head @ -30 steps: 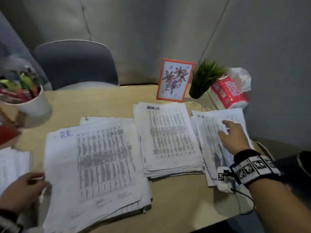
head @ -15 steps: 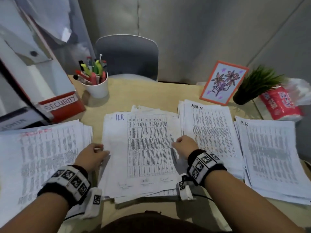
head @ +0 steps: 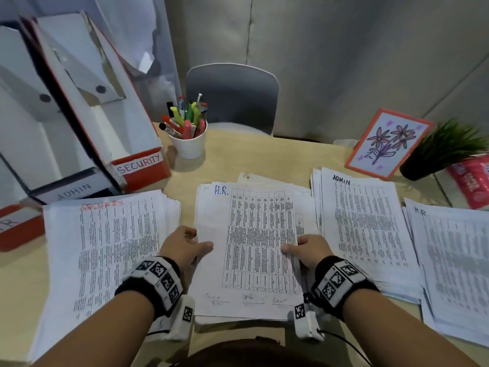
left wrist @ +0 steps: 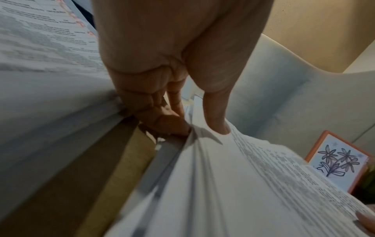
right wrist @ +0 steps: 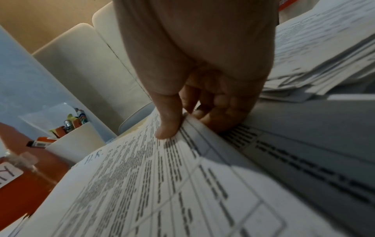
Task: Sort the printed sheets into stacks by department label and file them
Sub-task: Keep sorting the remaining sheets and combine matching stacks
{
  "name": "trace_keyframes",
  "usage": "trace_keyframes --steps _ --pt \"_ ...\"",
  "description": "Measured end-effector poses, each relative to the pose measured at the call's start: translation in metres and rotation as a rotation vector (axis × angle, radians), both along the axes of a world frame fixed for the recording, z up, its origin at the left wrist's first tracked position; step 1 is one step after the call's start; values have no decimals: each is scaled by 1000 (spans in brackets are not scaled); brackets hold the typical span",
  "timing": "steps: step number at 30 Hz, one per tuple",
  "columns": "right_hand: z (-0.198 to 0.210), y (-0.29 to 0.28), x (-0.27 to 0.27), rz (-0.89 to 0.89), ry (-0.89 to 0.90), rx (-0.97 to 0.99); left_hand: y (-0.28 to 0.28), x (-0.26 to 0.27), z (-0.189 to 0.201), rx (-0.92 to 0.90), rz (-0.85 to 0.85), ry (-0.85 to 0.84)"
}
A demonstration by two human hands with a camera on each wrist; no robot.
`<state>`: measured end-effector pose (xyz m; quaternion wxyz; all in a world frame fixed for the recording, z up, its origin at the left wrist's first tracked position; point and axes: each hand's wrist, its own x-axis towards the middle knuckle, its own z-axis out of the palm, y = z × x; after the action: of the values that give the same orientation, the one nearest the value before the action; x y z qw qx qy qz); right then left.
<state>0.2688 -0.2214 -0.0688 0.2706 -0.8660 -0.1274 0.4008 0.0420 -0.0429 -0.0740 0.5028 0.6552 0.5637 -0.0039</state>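
A pile of printed sheets marked H.R. (head: 248, 250) lies in the middle of the wooden table. My left hand (head: 185, 245) grips its left edge, thumb on top and fingers curled under, as the left wrist view shows (left wrist: 202, 125). My right hand (head: 304, 247) pinches the right edge of the top sheets (right wrist: 172, 128), lifting them a little off the sheets below. A SECURITY stack (head: 105, 250) lies to the left, an ADMIN stack (head: 362, 234) to the right, and a second H.R. stack (head: 455, 263) at the far right.
File boxes labelled SECURITY (head: 140, 165), ADMIN (head: 71, 192) and one partly seen red box (head: 18, 226) stand at the left. A white cup of pens (head: 189, 139), a flower card (head: 389, 144), a small plant (head: 444, 152), a red packet (head: 473, 178) and a grey chair (head: 232, 96) lie beyond.
My right hand left the far-right H.R. stack and came to the middle pile's right edge. Both hands now hold that pile by its sides. The head view swung left.
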Motion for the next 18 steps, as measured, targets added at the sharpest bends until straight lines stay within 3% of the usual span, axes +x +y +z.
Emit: trace_keyframes --steps 5,12,18 --pt "5 -3 0 -10 -25 55 -9 4 8 86 62 -4" --pt "8 -18 17 -321 -109 16 -1 -3 8 118 146 -25" --pt "1 -27 28 -337 -53 -35 -2 -5 8 119 291 -146"
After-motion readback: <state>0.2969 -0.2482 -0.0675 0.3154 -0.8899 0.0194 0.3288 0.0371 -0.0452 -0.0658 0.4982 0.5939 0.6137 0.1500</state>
